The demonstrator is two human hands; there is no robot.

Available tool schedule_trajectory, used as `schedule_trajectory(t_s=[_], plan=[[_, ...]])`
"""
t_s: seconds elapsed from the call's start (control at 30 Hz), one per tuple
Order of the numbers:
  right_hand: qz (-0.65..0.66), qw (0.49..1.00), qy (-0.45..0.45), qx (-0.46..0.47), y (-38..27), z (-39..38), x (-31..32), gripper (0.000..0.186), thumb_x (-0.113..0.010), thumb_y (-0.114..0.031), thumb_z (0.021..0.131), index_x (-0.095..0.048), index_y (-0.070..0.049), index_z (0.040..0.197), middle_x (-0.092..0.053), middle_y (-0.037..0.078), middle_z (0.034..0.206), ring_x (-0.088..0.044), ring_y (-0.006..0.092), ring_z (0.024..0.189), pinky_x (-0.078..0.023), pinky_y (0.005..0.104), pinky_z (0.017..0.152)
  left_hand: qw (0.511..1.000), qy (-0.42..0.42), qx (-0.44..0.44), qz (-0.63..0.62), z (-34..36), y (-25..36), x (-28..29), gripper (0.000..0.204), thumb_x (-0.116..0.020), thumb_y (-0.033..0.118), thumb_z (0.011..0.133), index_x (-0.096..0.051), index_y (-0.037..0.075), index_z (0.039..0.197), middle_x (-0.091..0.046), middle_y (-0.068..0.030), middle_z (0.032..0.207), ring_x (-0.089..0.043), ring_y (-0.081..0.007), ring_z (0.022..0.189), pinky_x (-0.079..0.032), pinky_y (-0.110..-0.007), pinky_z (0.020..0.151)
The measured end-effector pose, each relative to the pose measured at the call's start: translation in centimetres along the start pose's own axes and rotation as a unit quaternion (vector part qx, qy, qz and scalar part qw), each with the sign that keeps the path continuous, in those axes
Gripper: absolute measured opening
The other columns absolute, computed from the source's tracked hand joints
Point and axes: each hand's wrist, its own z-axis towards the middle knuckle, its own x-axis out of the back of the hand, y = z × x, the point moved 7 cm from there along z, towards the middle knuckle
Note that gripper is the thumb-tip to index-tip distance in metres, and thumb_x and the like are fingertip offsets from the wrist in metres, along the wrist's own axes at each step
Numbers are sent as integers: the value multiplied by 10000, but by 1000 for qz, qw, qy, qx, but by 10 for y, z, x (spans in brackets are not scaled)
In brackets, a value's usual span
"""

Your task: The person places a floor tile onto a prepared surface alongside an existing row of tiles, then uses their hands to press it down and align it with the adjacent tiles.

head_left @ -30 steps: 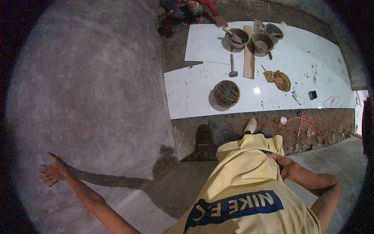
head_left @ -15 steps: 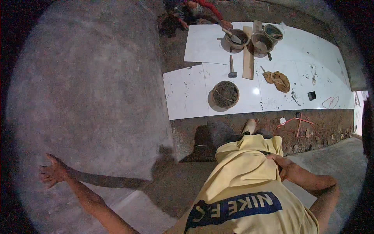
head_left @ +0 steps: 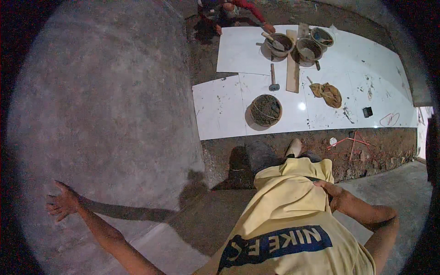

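At the lower left, my left hand (head_left: 63,202) is stretched out with its fingers spread against the grey concrete surface (head_left: 110,114). It holds nothing. My right hand (head_left: 331,190) rests at the front of the yellow shirt (head_left: 293,197), beside a dark fold or gap near the waist. Most of its fingers are hidden, and whether they grip anything does not show. Ahead, beyond my foot (head_left: 294,147), a bucket of dark mortar (head_left: 266,111) stands on white tiles (head_left: 220,107). A mallet (head_left: 273,80) lies behind it.
A co-worker's hand (head_left: 269,28) is near a bucket with a trowel (head_left: 276,44). Two more buckets (head_left: 309,50) stand beside a wooden board (head_left: 293,68). A brown cloth (head_left: 327,95), a small black block (head_left: 367,112) and red string (head_left: 352,144) lie to the right.
The co-worker at the far edge has shifted slightly to the right. Both my hands and the things on the tiles stay in place.
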Motion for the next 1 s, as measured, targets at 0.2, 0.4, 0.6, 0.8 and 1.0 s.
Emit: schedule_trajectory(t_s=[0.2,0.4,0.6,0.8,1.0], plan=[[-12,1000,4,1,-2,2,0,455,-750,-379,902,-721,-83,1248,-764,151,1191,-754,335,1020,-579,580,963,998,66,7,23,-4,-8,-7,913,-442,911,865,-590,243,1470,-509,-158,1511,-384,-459,1462,-154,-836,1117],[-23,1000,7,-3,-4,3,-2,441,-759,-373,895,-728,-84,1226,-769,146,1172,-757,333,1004,-585,578,951,956,92,45,-276,3,-34,-7,944,-437,907,869,-552,229,1515,-475,-145,1570,-356,-460,1482,-110,-828,1134],[-8,1000,14,3,-4,0,8,426,-768,-368,887,-735,-85,1204,-774,140,1154,-760,332,988,-591,576,940,997,-37,-9,70,2,2,41,955,-398,903,887,-508,238,1564,-438,-148,1618,-308,-473,1527,-66,-824,1144],[-12,997,69,-20,-1,3,9,410,-759,-362,894,-737,-84,1195,-775,139,1147,-762,333,977,-600,561,933,999,-36,3,22,7,-18,13,959,-383,901,896,-509,224,1563,-444,-163,1613,-302,-473,1532,-49,-815,1153],[-9,999,31,2,0,2,12,409,-752,-361,900,-736,-83,1200,-774,141,1149,-763,332,978,-600,561,933,826,172,97,-529,0,-14,117,960,-401,898,894,-542,198,1534,-461,-170,1596,-324,-479,1515,-66,-825,1143]])
